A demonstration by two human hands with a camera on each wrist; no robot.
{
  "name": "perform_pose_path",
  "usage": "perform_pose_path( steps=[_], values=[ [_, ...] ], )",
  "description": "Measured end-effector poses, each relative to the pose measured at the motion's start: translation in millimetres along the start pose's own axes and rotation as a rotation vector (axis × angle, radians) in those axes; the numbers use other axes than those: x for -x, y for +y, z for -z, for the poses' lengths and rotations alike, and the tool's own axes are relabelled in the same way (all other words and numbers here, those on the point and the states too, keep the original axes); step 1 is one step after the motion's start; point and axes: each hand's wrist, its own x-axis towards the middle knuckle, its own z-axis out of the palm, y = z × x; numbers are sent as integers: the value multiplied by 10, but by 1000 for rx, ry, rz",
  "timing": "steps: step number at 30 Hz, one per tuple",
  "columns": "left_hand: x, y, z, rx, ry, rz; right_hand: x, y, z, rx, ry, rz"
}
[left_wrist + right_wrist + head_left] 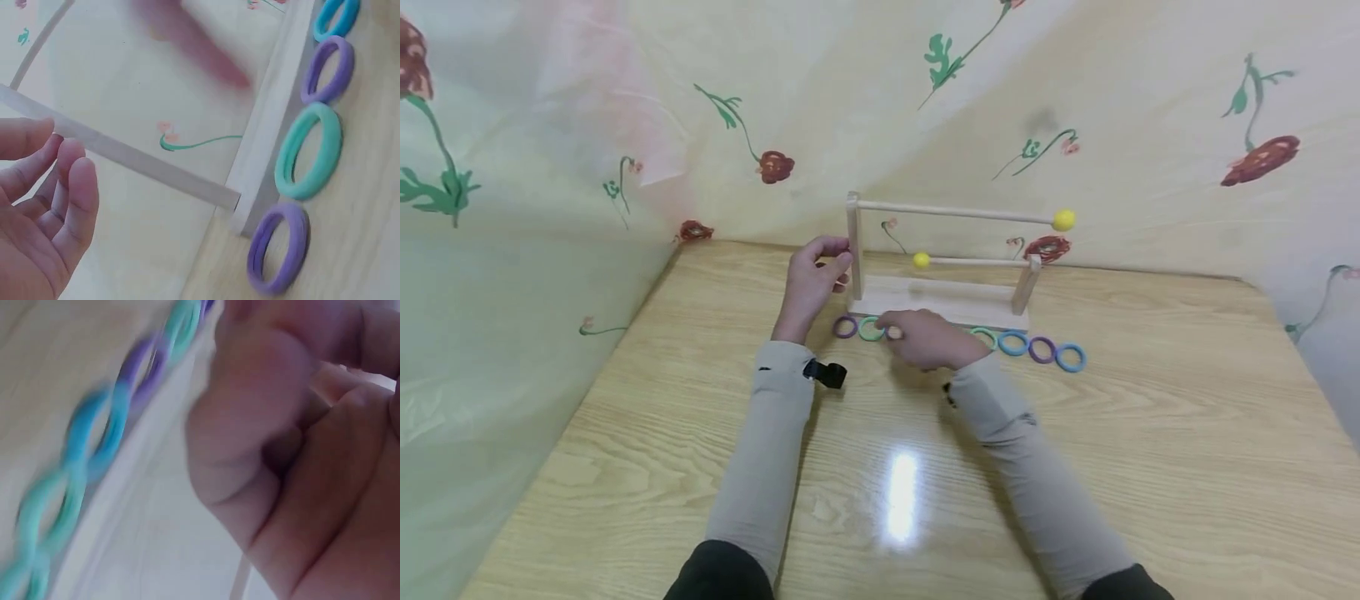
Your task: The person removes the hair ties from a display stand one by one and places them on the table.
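A wooden stand (pixel 940 300) has two uprights, each with a rod ending in a yellow ball. My left hand (pixel 815 279) is beside its left upright (pixel 855 250), fingers loosely bent and fingertips at the wood; firm contact cannot be told. In front of the base lies a row of coloured rings, with a purple ring (pixel 278 250) and a green ring (pixel 309 151) at the left end. Over the row hovers my right hand (pixel 925 337), index finger extended near the green ring and the other fingers curled, no object visible in it. It hides the middle rings in the head view.
Further right along the row lie a blue ring (pixel 1013 343), a purple ring (pixel 1042 350) and another blue ring (pixel 1071 358). The wood-grain table (pixel 1150 467) meets a flowered sheet (pixel 850 100) behind the stand. Light reflects off the tabletop.
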Motion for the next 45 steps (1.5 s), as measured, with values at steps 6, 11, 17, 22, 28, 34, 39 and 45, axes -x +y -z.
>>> perform_pose_path(
  steps=[6,11,17,22,28,34,39,45],
  values=[
    [170,9,111,-146,-118,11,660,692,283,69,166,9],
    [372,37,222,-349,-241,16,1106,1138,388,132,237,-84],
    [515,2,224,-457,-333,7,1291,1337,430,174,275,-80],
    [543,-12,200,-495,-334,-2,1347,1352,509,102,274,-85],
    [552,5,147,-513,-357,-3,1347,1454,488,77,216,-113],
    [535,15,119,-517,-364,-3,1319,1525,454,53,250,-157],
    [531,26,119,-524,-378,-2,1307,1568,463,22,277,-163],
    [545,22,128,-516,-378,11,1244,1559,464,22,313,-150]
  ],
)
